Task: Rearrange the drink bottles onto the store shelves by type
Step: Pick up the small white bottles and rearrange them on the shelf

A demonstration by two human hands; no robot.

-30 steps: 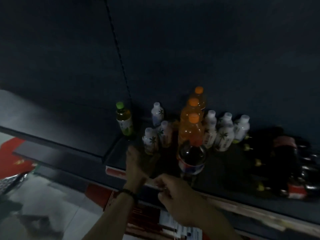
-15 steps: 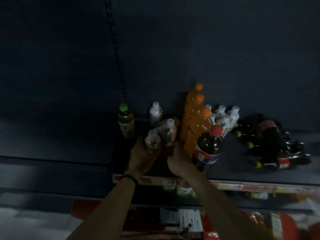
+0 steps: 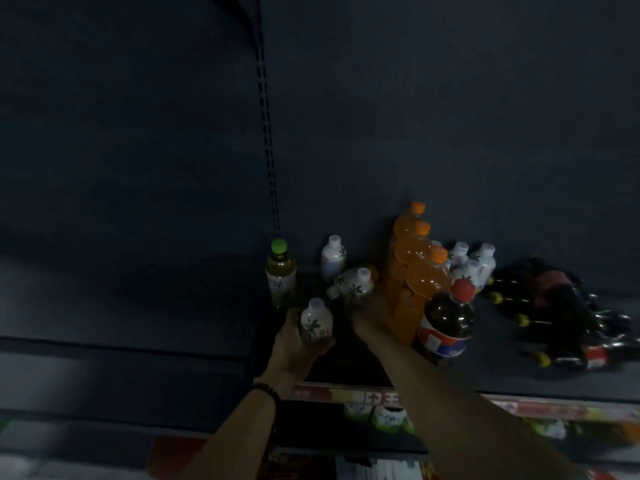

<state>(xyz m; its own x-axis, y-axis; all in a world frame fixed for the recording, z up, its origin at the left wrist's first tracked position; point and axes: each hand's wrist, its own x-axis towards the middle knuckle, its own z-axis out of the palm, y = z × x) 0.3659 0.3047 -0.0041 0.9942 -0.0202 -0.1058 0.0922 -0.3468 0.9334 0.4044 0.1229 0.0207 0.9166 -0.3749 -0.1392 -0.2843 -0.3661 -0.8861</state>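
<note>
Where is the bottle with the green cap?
The amber plastic bottle with the green cap stands upright at the shelf's left end, left of the small white palm-tree bottles.

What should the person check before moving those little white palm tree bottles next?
1. Left hand has a firm grip on its white bottle: ok, fingers wrap the lower body and it stands upright.
2. Right hand has a firm grip on the two tilted white bottles: cannot tell, the hand is dark and partly hidden.
3. Cola bottle beside the right forearm is clear of a knock: not ok, it stands right against the arm.
4. Orange bottles stand steady: ok, upright in a row.
5. Green-capped bottle is out of the way: ok, it stands apart to the left.
</note>
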